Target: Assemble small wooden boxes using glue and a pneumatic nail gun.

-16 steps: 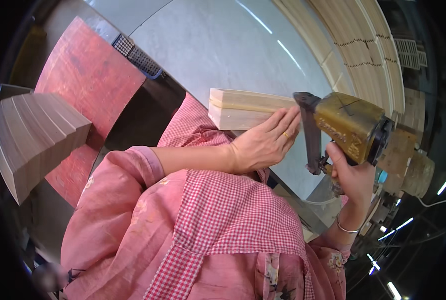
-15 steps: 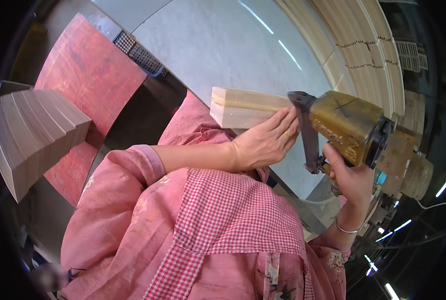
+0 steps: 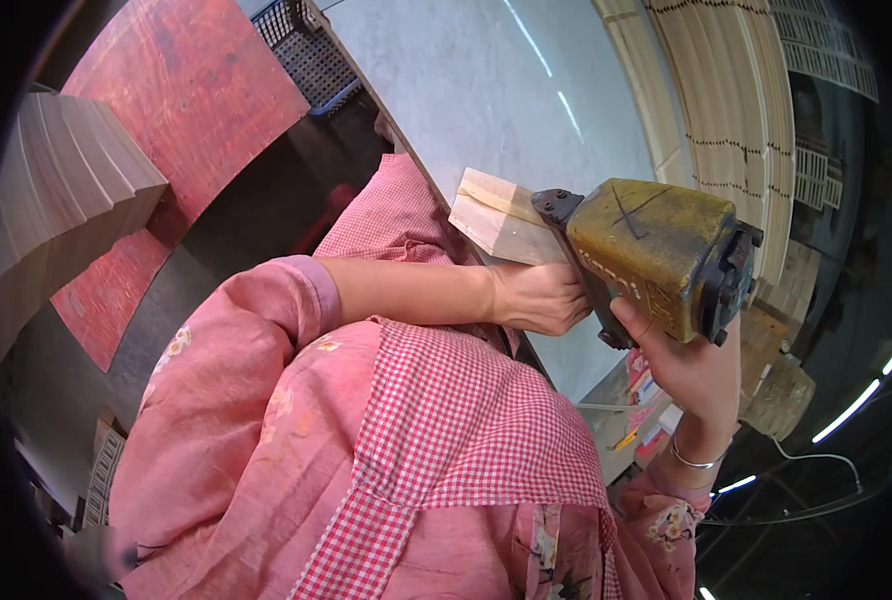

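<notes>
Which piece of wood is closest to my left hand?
The short pale block by the nail gun; the stack at far left and long boards at right sit farther off.

One nail gun [image 3: 651, 245], one pale wooden block [image 3: 506, 222], one bracelet [image 3: 693, 463] and one blue-rimmed basket [image 3: 312, 66] are visible.

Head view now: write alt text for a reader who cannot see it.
A person's right hand grips a yellow nail or staple gun, its nose overlapping a pale wooden block in view; the left hand is curled at the block, partly hidden. Beyond lies a grey table; stacked wood is at right, a red board at left.
</notes>
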A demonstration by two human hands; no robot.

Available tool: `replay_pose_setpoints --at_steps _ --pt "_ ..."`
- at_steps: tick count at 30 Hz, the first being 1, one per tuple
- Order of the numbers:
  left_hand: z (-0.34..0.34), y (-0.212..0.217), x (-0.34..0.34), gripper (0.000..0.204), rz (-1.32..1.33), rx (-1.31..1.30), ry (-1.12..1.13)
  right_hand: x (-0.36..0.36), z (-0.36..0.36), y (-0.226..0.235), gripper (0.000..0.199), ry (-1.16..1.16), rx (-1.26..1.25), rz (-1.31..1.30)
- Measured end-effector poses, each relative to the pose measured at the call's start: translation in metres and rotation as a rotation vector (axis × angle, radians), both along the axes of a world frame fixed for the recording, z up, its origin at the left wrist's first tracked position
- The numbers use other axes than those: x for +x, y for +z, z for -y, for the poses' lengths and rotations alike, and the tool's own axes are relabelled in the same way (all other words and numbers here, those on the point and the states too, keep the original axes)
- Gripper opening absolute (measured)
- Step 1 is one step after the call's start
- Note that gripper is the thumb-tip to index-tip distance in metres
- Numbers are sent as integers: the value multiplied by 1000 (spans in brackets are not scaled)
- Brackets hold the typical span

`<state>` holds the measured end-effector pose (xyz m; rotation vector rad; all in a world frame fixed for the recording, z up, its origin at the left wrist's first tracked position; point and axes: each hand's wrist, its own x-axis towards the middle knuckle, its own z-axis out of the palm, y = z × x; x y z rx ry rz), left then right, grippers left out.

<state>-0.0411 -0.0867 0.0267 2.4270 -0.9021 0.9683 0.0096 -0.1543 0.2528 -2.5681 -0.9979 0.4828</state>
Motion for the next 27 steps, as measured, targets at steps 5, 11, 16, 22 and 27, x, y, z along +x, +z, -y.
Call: replay_pose_setpoints --at_steps 5,11,16,22,27 --pt "10 -12 2 20 -26 22 -80 -21 -15 5 43 -277 -43 -114" --pt "10 -28 -3 30 166 9 49 -46 -24 -2 29 -613 -85 -169" --pt "18 -35 -8 39 26 -6 90 -57 -35 -7 22 -740 -43 -223" --pt "43 -49 -10 43 -163 0 127 -60 -36 -7 23 -815 3 -283" --pt "44 -53 -14 43 -155 -71 120 -62 -40 -10 24 -826 25 -284"
